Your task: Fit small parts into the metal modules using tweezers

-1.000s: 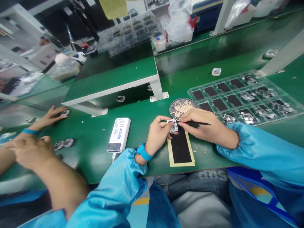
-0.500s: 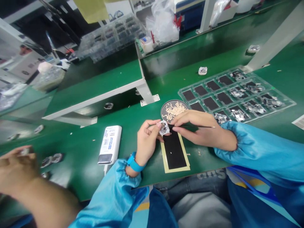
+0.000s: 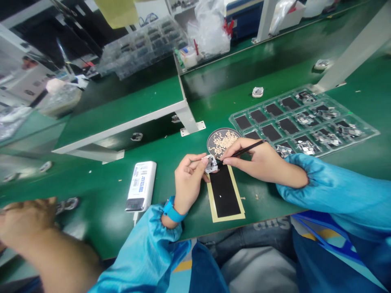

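Observation:
My left hand pinches a small white housing between thumb and fingers, its open side facing up. In my right hand is a thin black tweezers-like tool, held like a pen with its tip at the housing's right edge. Below both hands lies a black pad on yellow backing, with a tiny white piece on it. Just behind them sits a round perforated dish of small beige pieces.
A clear compartment tray with black pads and metal parts lies right. A white power bank with a cable lies left. More housings rest along the green bench. A shelf leg stands behind. Another person's hand is far left.
My right hand has turned so the black tool points more steeply upward, its tip still at the housing. The far housings have shifted left, and the other person's hand has moved right.

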{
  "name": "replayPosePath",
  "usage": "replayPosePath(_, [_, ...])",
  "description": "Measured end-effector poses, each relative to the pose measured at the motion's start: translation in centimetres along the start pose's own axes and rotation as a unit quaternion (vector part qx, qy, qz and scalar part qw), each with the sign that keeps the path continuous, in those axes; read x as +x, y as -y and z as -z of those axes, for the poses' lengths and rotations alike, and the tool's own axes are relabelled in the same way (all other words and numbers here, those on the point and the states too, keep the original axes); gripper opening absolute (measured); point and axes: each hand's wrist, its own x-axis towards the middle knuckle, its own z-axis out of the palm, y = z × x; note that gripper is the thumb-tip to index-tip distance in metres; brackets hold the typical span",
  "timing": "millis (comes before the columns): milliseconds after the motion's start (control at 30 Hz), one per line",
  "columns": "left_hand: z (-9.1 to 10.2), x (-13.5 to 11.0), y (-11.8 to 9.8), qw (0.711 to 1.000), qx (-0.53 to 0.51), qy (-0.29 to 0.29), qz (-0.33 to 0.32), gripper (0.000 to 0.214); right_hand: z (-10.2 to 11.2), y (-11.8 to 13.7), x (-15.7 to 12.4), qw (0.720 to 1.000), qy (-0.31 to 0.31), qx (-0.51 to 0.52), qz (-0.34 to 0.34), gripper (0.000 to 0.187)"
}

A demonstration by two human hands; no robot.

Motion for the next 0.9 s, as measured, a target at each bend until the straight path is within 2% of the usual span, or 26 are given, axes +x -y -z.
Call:
replayPosePath(167, [0.2,0.1,0.1,1.000,-0.002,0.002,-0.004,0.031,0.7,-0.2,0.7,0.993,0.041,0.091,-0.058,0.016])
replayPosePath(400, [0.8,0.3,0.4,1.000,-0.013,0.006,-0.003,0.029,1.6,-0.7,1.1,0.980,0.086,0.169,-0.067,0.017])
replayPosePath(567, [0.8,0.6,0.3,1.000,-0.016,0.003,0.008,0.030,3.0,0.1,2.1,0.972,0.096,0.196,-0.081,0.029])
replayPosePath(633, [0.7,0.6,0.1,1.000,-0.019,0.002,0.008,0.029,4.9,-0.2,3.1,0.981,0.046,0.174,-0.070,0.038])
replayPosePath(667, [0.7,0.6,0.0,1.000,-0.023,0.005,0.008,0.029,6.2,-0.5,3.6,0.986,-0.001,0.155,-0.057,0.044])
replayPosePath(733, [0.8,0.6,-0.1,0.999,-0.037,0.020,0.014,0.028,9.7,-1.9,4.5,0.990,-0.122,0.055,-0.036,0.045])
replayPosePath(767, [0.8,0.6,0.0,0.998,-0.045,0.031,0.019,0.030,11.7,-2.8,4.7,0.980,-0.195,-0.031,-0.041,0.042])
replayPosePath(800, [0.8,0.6,0.0,0.998,-0.050,0.040,0.024,0.033,13.7,-3.8,4.8,0.955,-0.262,-0.128,-0.060,0.038])
replayPosePath(833, [0.8,0.6,0.1,0.997,-0.052,0.046,0.027,0.037,15.6,-4.8,4.8,0.924,-0.291,-0.225,-0.098,0.031])
replayPosePath(900, [0.8,0.7,0.3,0.997,-0.047,0.051,0.031,0.047,19.0,-6.6,4.3,0.857,-0.292,-0.360,-0.226,0.019])
